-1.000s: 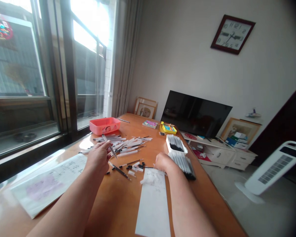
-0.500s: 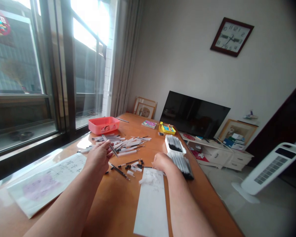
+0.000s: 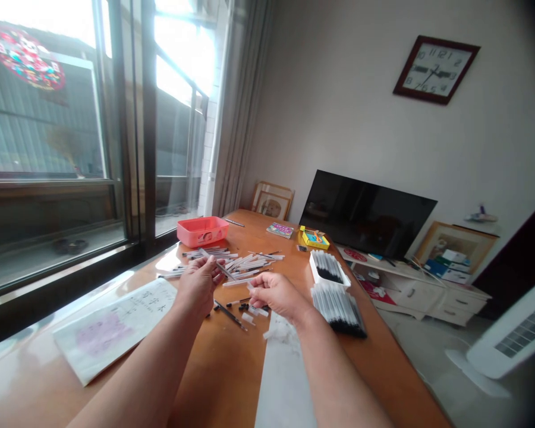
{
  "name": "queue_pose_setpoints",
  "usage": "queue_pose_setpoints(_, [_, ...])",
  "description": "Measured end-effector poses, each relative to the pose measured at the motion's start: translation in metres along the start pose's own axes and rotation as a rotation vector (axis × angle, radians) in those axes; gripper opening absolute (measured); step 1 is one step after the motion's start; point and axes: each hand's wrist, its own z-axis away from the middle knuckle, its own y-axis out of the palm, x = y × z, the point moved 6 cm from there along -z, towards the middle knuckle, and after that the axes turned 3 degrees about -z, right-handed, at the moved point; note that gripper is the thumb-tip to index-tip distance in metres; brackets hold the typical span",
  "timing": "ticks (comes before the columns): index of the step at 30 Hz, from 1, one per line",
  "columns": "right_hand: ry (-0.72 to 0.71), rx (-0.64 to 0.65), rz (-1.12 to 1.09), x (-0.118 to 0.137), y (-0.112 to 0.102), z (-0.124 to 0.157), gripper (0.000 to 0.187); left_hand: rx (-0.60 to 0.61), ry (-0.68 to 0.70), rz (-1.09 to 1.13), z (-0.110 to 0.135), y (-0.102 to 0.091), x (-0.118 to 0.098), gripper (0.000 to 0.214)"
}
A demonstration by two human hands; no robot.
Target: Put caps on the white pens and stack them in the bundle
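Observation:
My left hand (image 3: 200,282) is closed on a slim pen (image 3: 225,271), which slants down to the right from the fingers. Close by on its right, my right hand (image 3: 279,296) pinches a small translucent piece, like a pen cap (image 3: 250,286), near the pen's lower end. Whether the two touch I cannot tell. Beneath the hands lie loose clear caps (image 3: 248,318), small black plugs and a dark pen (image 3: 232,315). Behind them spreads a pile of white pen barrels (image 3: 254,261).
A red plastic box (image 3: 203,232) stands at the back left. To the right are a white tray (image 3: 348,280) of pens and a bundle of pens (image 3: 336,306). A booklet (image 3: 111,333) lies left, a white paper strip (image 3: 285,380) in front, a yellow box (image 3: 314,238) farther back.
My right hand has risen from the table by the paper strip and moved left toward the pen, now pinching a small clear piece. My left hand still holds the pen. The view has shifted slightly.

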Motion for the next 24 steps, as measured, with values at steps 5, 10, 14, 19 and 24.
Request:
queue_pose_setpoints(5, [-0.005,-0.005,-0.054,0.003,0.009,0.001,0.020,0.033,0.005,0.012,0.003,0.002,0.000,0.008])
queue_pose_setpoints(10, [0.004,0.035,-0.064,0.004,0.015,0.002,0.022,0.074,0.008,0.018,0.003,0.004,0.002,0.017])
queue_pose_setpoints(14, [-0.009,0.035,-0.073,0.005,0.018,0.002,0.023,0.107,0.003,0.012,0.004,0.007,0.005,0.025])
queue_pose_setpoints(19, [-0.039,0.022,-0.060,0.007,0.018,0.001,0.018,0.149,-0.014,-0.002,0.010,0.012,0.007,0.029])
queue_pose_setpoints(24, [-0.064,-0.030,-0.074,0.009,0.015,0.002,0.016,0.196,-0.022,-0.055,0.016,0.016,0.009,0.035])
